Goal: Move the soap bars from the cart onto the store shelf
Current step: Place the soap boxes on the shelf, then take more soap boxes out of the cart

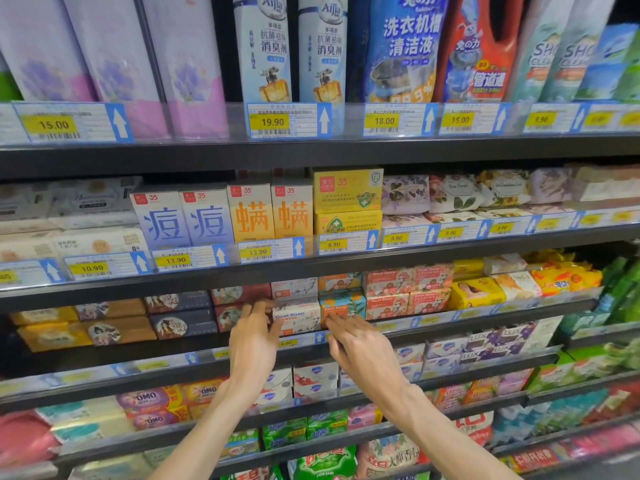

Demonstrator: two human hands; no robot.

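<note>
Both hands' grips were spread: left hand (pixel 254 336) and right hand (pixel 358 344) touched the soap bars (pixel 298 317) on the shelf (pixel 450 322), probably straightening them; next, more from the cart

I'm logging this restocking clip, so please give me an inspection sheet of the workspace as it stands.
Surface: dark store shelf at hand height, price tags along its front edge.
Job's things: white Goat Soap box and teal Goat Soap box side by side at the shelf front; the cart is not in view.
Clutter: pink Goat Soap boxes to the right, dark illustrated boxes to the left, all in rows.
Grippers: left hand with fingers extended at the white box's left side; right hand with fingertips on the teal box; neither grips anything.
Cables: nothing seen.
Surroundings: bottles on the top shelf, more soap packs on lower shelves.
</note>
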